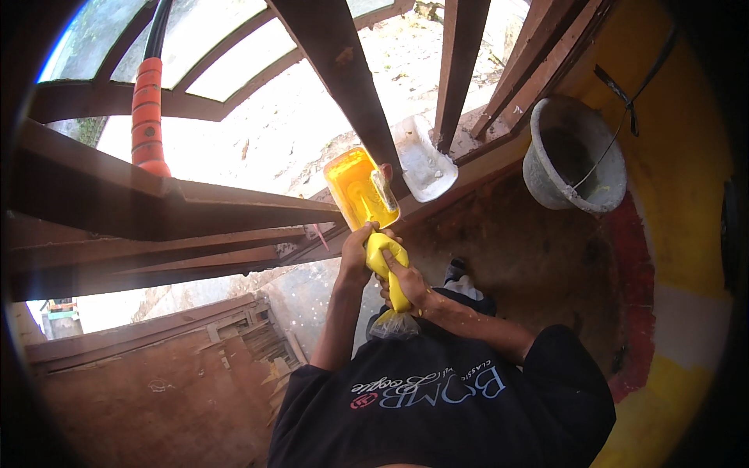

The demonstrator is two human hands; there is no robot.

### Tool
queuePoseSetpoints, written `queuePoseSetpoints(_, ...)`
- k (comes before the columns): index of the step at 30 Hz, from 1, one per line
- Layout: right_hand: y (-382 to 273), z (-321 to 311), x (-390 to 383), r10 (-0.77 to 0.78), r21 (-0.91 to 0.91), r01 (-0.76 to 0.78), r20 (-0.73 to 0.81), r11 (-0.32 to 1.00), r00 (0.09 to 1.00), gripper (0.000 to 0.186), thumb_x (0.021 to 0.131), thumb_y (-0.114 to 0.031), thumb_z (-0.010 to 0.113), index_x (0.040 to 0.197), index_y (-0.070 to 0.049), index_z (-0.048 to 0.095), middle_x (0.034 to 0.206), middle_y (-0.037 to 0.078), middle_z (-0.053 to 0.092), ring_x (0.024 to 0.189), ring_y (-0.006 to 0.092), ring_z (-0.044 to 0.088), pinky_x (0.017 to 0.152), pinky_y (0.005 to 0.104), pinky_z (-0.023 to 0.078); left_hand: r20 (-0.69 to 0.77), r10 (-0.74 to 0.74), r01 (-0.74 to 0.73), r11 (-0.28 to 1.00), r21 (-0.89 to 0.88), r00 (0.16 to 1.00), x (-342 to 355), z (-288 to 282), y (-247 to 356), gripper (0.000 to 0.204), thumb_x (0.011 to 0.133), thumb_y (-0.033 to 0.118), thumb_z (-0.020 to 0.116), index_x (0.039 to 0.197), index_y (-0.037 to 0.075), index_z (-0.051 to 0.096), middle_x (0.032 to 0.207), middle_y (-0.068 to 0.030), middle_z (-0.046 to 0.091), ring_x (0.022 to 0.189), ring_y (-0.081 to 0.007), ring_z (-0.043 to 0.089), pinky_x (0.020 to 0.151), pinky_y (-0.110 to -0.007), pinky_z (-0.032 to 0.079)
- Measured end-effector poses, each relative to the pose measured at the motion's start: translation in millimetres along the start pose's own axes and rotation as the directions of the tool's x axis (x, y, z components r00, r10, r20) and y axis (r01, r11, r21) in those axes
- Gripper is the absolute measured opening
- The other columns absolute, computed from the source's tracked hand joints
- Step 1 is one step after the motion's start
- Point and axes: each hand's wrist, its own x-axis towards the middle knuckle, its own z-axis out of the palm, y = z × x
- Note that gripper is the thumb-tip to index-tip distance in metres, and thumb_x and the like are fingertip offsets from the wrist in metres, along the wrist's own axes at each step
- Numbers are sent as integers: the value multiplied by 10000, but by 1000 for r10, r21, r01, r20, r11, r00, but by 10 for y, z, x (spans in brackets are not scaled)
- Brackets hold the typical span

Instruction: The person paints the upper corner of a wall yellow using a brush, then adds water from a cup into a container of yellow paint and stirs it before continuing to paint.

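Note:
A yellow, paint-covered container [357, 189] is held up against a dark wooden bar [343, 86], with a pale brush [383, 189] lying in it. My left hand [356, 253] grips just below the container, at the top of its yellow handle [388, 269]. Lower down, my right hand [407, 285] wraps the same handle. A crumpled clear plastic bag [394, 324] hangs under my right hand, above my black printed shirt [445, 405].
Brown wooden bars and beams [156, 207] cross the view. An orange-gripped tool [147, 109] stands upper left. A white plastic tub [425, 160] rests on the ledge. A grey bucket [573, 156] hangs by a yellow and red wall [671, 234]. Wooden planks [156, 366] lie below.

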Motion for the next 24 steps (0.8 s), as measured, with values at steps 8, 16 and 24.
queuePoseSetpoints(8, -11, 50, -17, -51, -17, 51, -41, 999, 998, 487, 923, -563, 494, 856, -83, 537, 630, 5, 489, 446, 113, 507, 388, 260, 428, 12, -9, 9, 1000, -9, 1000, 22, -47, -8, 290, 988, 244, 390, 1105, -16, 443, 889, -188, 628, 851, -332, 650, 762, -422, 544)
queuePoseSetpoints(16, -20, 70, -12, -65, -10, 64, -51, 998, 997, 462, 920, -551, 511, 872, -92, 541, 638, 0, 487, 445, 114, 500, 389, 265, 428, 9, -15, 15, 1000, -17, 1000, 6, -40, 6, 287, 989, 240, 377, 1104, -16, 434, 895, -200, 626, 870, -345, 647, 781, -434, 539)
queuePoseSetpoints(24, -14, 97, 13, -43, 9, 44, -61, 999, 997, 487, 905, -588, 506, 811, -111, 506, 587, -23, 422, 394, 92, 423, 369, 245, 386, -18, -1, 0, 1000, -4, 1000, -29, -21, 34, 259, 984, 225, 374, 1081, -9, 430, 914, -213, 622, 894, -365, 641, 807, -459, 531)
